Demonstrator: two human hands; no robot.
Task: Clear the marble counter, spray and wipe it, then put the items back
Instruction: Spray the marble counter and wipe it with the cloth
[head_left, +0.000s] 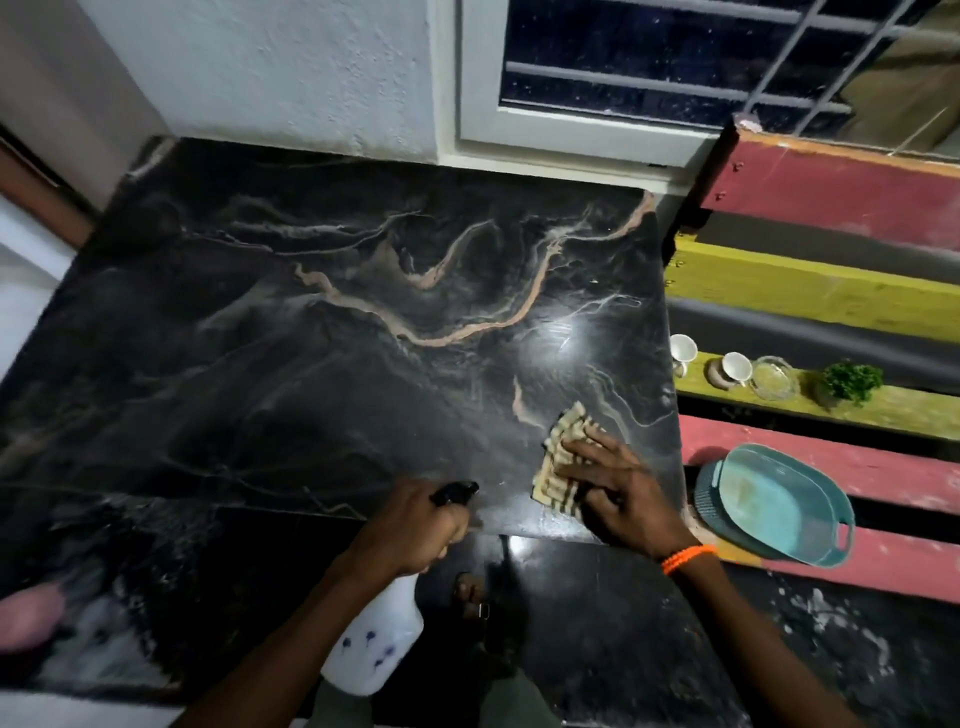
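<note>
Across the near right corner of the marble counter (322, 312), the right hand (618, 493) is pressing a folded cloth (558, 462) flat, fingers spread. Its sweep is risking knocking the teal tray (810, 545) overhanging the slatted shelf (831, 467) just right. The left hand (410, 530) is gripping the spray bottle (379, 639); a tightening finger is likely misfiring.

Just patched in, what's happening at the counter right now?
A person is cleaning the black marble counter. The left hand grips a white spray bottle with its black nozzle aimed over the counter, while the right hand presses a striped cloth flat near the counter's right front corner. Two white cups, a glass dish, a small green plant and a teal tray sit on the painted slatted shelf to the right.
</note>
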